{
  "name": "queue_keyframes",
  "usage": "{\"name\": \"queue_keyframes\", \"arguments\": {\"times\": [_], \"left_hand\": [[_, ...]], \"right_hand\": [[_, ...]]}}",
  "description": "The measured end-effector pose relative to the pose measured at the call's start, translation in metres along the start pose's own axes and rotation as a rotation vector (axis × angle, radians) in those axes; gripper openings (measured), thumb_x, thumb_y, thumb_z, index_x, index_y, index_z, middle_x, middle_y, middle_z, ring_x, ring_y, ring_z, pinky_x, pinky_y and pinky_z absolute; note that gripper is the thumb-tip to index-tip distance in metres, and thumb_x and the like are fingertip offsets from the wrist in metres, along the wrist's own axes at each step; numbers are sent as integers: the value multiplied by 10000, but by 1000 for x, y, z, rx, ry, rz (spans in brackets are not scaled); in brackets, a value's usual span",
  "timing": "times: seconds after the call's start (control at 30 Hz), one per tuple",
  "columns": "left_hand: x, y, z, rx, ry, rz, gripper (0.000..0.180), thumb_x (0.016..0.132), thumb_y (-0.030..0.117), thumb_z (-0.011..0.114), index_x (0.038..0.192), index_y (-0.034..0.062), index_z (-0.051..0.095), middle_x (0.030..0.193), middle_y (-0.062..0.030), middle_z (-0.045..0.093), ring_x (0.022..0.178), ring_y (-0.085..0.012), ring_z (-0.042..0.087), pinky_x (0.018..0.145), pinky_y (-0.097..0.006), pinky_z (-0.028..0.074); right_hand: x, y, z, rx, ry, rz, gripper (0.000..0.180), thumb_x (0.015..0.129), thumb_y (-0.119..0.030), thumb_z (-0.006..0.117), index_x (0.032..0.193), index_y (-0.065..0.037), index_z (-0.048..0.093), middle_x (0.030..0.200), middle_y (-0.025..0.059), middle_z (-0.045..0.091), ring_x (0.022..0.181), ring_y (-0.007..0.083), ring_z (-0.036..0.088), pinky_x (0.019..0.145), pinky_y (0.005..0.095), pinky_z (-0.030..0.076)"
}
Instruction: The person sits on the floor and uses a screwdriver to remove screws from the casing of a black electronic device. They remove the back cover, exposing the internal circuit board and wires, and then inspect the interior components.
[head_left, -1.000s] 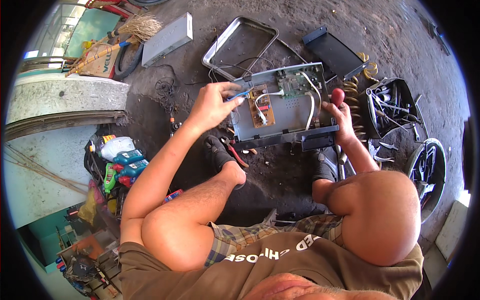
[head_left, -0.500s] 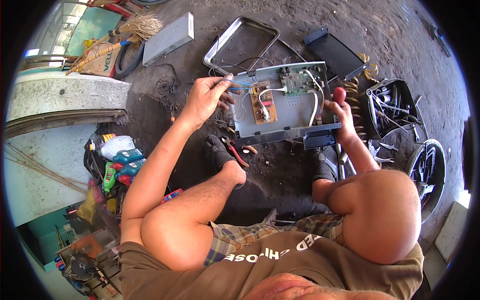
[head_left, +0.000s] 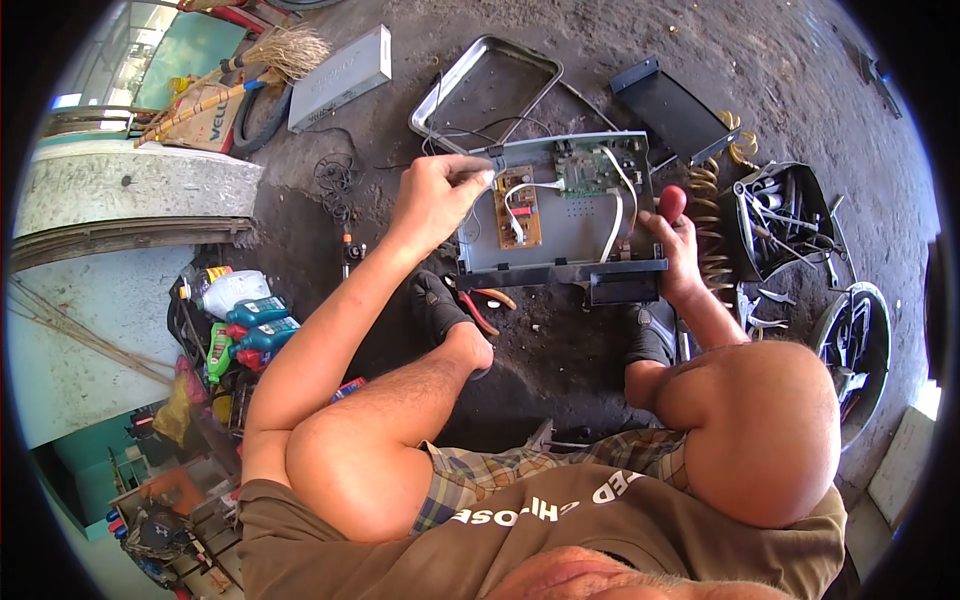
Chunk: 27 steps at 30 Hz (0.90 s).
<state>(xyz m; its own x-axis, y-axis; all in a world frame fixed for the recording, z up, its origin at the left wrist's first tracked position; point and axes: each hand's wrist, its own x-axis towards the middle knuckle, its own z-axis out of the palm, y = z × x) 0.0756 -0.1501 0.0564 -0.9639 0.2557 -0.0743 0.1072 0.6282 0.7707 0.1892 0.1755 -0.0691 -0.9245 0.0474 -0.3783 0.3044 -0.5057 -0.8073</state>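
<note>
Between left hand [head_left: 435, 200] and right hand [head_left: 672, 248], open grey chassis [head_left: 570, 240]

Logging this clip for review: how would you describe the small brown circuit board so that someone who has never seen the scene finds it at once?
Start at the open grey electronics case on the dirt floor, between the person's feet. Inside its left half, just right of the left hand, lies the brown circuit board, upright and narrow. It is tan-brown with white wires, unlike the green board to its upper right.

Pliers [head_left: 478, 305] lie before the open chassis [head_left: 560, 215]; tray [head_left: 487, 92] behind.
</note>
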Motion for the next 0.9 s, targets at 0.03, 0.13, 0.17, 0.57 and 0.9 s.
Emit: {"name": "queue_keyframes", "arguments": {"times": [0.03,0.13,0.17,0.57,0.9], "left_hand": [[0,-5,-2,18,-22,1,299,954,266,803,1138,33,832,973,-148,833,844,-171,782,783,-336,597],[-1,9,-4,143,-87,-29,286,940,237,817,1153,46,831,988,-158,826,833,-199,780,789,-351,600],[-2,16,-3,178,-92,-58,292,930,230,824,1162,53,829,1001,-151,823,856,-212,777,812,-361,599],[19,10,-12,347,-99,333,317,826,53,856,1132,8,784,1094,-123,782,1055,-270,757,954,-374,581],[3,21,-6,-42,-110,347,244,779,-103,800,981,10,723,1087,-46,726,1040,-146,709,903,-304,586]], "right_hand": [[0,0,1,-8,-2,-6,189,989,-192,723,1024,-7,700,867,41,716,706,133,691,673,304,581],[-1,1,1,-22,13,-26,187,986,-191,728,1038,-14,698,871,27,707,714,120,674,681,302,571],[-1,1,2,-24,17,-33,186,984,-190,730,1042,-17,697,874,22,704,717,115,668,683,301,568],[-1,0,-4,-94,-39,-60,214,979,-181,728,1100,-6,704,929,29,728,760,102,676,719,291,564],[12,30,-33,-173,-102,-123,160,994,-151,727,1082,-17,723,960,3,727,832,88,667,774,280,546]]}}
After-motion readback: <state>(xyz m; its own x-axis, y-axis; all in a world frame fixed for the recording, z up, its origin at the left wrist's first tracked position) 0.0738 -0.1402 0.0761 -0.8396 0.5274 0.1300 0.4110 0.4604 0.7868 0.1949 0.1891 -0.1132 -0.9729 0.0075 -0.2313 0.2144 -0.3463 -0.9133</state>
